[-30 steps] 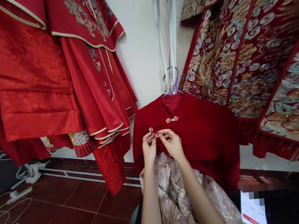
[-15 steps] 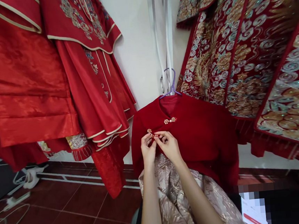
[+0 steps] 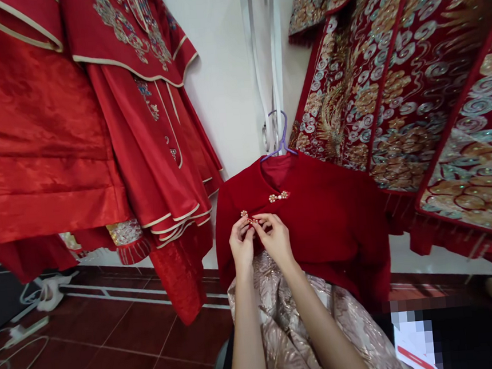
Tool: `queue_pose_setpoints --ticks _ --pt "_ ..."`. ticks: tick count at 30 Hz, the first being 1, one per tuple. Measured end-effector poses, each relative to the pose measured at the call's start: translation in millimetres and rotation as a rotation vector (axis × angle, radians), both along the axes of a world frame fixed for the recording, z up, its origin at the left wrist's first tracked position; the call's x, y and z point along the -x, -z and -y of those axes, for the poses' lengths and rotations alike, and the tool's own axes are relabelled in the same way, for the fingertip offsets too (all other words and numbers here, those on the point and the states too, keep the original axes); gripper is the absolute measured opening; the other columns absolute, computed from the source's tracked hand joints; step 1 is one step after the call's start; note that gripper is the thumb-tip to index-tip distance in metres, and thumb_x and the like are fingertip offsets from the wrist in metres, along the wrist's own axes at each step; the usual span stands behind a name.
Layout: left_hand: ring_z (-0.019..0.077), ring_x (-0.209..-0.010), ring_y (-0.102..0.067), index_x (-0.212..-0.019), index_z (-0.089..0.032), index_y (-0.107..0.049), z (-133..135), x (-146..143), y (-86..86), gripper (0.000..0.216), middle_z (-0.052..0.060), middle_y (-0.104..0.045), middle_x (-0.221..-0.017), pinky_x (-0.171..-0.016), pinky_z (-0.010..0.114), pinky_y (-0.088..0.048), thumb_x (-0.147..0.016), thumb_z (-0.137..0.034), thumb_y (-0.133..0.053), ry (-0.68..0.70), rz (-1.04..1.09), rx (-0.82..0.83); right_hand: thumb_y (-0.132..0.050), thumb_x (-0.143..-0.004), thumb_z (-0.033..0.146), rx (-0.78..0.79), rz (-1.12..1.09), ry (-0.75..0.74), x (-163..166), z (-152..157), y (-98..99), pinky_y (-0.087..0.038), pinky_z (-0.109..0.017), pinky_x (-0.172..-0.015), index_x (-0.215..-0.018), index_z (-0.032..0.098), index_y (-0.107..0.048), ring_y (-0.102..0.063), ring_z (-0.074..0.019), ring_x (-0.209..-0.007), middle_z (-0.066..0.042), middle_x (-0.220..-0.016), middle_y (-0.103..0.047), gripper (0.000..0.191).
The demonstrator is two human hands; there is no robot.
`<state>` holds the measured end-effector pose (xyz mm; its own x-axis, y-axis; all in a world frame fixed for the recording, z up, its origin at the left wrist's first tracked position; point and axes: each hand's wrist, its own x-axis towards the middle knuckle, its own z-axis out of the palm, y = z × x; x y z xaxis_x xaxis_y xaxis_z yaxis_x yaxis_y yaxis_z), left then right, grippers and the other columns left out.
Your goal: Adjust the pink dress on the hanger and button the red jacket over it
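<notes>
Left hand (image 3: pixel 242 247) + right hand (image 3: pixel 276 241) | drawn closer, both pinched tight on lower beaded frog fastener (image 3: pixel 244 213) of red jacket (image 3: pixel 326 217) | its joining apparently nearer, detail hidden

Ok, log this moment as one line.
left hand: pinching lower flower clasp | right hand: pinching same clasp, beside left | red jacket: on purple hanger | upper flower clasp: above hands, untouched

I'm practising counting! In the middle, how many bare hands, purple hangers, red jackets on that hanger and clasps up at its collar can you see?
Bare hands, left hand and right hand: 2
Thin purple hanger: 1
Plain red cloth jacket: 1
Gold-coloured, flower-shaped collar clasp: 1
Total: 5
</notes>
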<state>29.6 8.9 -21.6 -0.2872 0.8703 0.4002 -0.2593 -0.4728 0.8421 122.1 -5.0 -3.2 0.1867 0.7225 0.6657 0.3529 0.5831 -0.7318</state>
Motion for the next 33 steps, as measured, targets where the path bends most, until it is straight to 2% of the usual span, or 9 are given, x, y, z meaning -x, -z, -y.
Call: queue_pose_setpoints --ticks 4,14,33 --pt "0.0207 -0.097 -0.064 -0.106 -0.014 -0.063 2 -1 -3.5 0.035 0.013 -0.066 -0.112 -0.078 0.031 -0.053 -0.073 -0.024 -0.064 -0.035 0.005 0.028 -0.054 -0.082 0.024 0.002 -0.002 0.029 5 -4 1.1 -0.049 -0.027 -0.066 -0.098 0.020 -0.066 -0.057 -0.0149 -0.071 -0.006 -0.092 -0.061 0.020" --pt "0.0202 -0.093 -0.065 -0.099 -0.013 -0.067 10 -5 -10.8 0.025 0.012 -0.070 -0.103 -0.089 0.035 -0.049 -0.079 -0.028 -0.063 -0.231 -0.139 -0.028 -0.050 -0.089 0.034 -0.037 -0.030 0.046 7 1 1.5 -0.049 -0.028 -0.072 -0.097 0.019 -0.068 -0.060 -0.0161 -0.077 -0.007 -0.093 -0.064 0.025" --pt "0.0200 -0.091 -0.066 -0.099 -0.012 -0.068 12 -5 -11.5 0.026 0.013 -0.070 -0.102 -0.088 0.035 -0.051 -0.079 -0.029 -0.064 -0.225 -0.150 -0.023 -0.052 -0.087 0.032 -0.060 -0.029 0.068 11 0 1.0 -0.049 -0.027 -0.070 -0.096 0.019 -0.068 -0.059 -0.0155 -0.074 -0.007 -0.092 -0.064 0.022"
